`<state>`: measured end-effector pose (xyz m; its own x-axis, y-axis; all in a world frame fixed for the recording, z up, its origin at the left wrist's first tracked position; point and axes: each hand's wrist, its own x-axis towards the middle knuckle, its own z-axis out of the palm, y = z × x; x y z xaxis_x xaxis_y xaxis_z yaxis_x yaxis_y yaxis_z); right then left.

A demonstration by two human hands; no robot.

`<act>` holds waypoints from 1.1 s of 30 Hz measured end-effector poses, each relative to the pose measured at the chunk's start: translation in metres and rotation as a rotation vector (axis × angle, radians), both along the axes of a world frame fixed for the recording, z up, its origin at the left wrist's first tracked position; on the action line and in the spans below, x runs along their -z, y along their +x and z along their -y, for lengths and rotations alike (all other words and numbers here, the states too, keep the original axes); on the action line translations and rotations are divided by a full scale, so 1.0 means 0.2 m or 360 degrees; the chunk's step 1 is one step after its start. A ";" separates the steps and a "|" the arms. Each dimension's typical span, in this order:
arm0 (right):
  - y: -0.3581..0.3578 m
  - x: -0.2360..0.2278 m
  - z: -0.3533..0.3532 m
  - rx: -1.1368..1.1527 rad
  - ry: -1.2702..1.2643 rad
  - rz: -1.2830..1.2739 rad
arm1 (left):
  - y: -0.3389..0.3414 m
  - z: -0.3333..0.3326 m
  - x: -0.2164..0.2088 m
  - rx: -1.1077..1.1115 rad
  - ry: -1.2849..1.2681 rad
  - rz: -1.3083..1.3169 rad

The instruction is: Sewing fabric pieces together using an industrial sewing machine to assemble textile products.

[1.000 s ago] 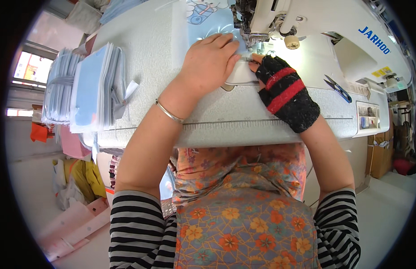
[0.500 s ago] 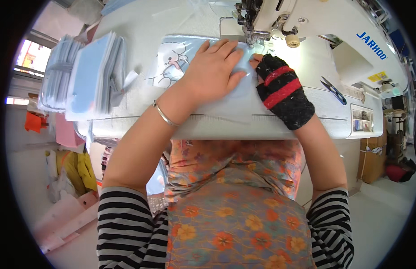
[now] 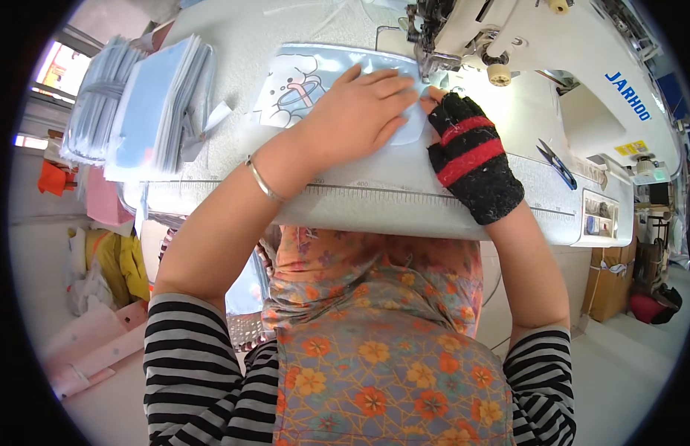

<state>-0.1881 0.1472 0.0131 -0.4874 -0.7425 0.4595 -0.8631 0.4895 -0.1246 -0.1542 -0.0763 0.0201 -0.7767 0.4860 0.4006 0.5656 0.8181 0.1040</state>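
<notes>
While the left hand point(image 3: 363, 115) lies palm down with its fingers slightly spread, the light-blue glossy sheet with a white cartoon print point(image 3: 285, 89) is located beneath it on the white speckled sewing table point(image 3: 241, 67). The left hand presses on the sheet from above; its thumb and fingers are apart and are not clamped on it. A thin silver-coloured bangle point(image 3: 262, 181) encircles the left wrist.

The right hand point(image 3: 473, 152) is fitted with a black knitted fingerless glove with two red stripes point(image 3: 485, 199). Its bare fingertips are at the right edge of the sheet, just beside the needle area of the large white industrial sewing machine point(image 3: 583, 82). Whether these fingertips pinch the sheet cannot be told. The sheet's right edge is near the needle area; whether it lies under the presser foot cannot be told.

A graduated black scale point(image 3: 404, 195) runs along the front of the table. Dark-handled metal thread snips point(image 3: 564, 172) lie to the right of the gloved hand, apart from it. At the table's left side, a stack of light-blue panels point(image 3: 148, 104) stands next to a banded bundle of pale-blue pieces point(image 3: 96, 108).
</notes>
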 end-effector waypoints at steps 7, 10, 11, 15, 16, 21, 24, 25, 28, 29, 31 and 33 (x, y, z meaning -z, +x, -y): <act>0.01 -0.02 -0.01 -0.0044 0.0054 0.0048 | -0.04 0.03 -0.01 0.0058 0.0080 0.0031; 0.01 -0.02 0.01 -0.0038 0.0025 -0.0010 | -0.09 0.06 0.00 0.0059 0.0086 0.0022; 0.01 -0.02 0.01 -0.0042 0.0008 -0.0045 | -0.10 0.06 0.01 0.0070 0.0098 0.0011; 0.03 -0.04 0.03 -0.0004 0.0036 0.0124 | -0.10 0.07 0.02 0.0007 0.0040 -0.0019; 0.03 -0.04 0.04 0.0003 0.0026 0.0093 | -0.10 0.08 0.01 0.0008 0.0016 -0.0003; 0.04 -0.06 0.04 0.0049 -0.0019 0.0055 | -0.08 0.07 -0.02 -0.0005 -0.0043 0.0003; 0.02 -0.05 0.03 0.0046 -0.0036 0.0057 | -0.03 0.04 -0.05 -0.0033 -0.0065 0.0070; 0.02 -0.05 0.02 0.0050 -0.0043 0.0100 | 0.00 0.02 -0.07 -0.0076 -0.0092 0.0081; 0.00 -0.03 0.02 0.0059 -0.0039 0.0070 | 0.03 -0.01 -0.08 -0.0156 -0.0151 0.0046; 0.00 -0.03 0.02 0.0066 -0.0027 0.0004 | 0.04 -0.01 -0.07 -0.0192 -0.0181 0.0006; 0.00 -0.02 0.02 0.0057 -0.0057 -0.0039 | 0.06 -0.03 -0.07 -0.0221 -0.0179 0.0011; 0.00 -0.02 0.02 0.0051 -0.0083 -0.0085 | 0.08 -0.06 -0.06 -0.0246 -0.0174 0.0013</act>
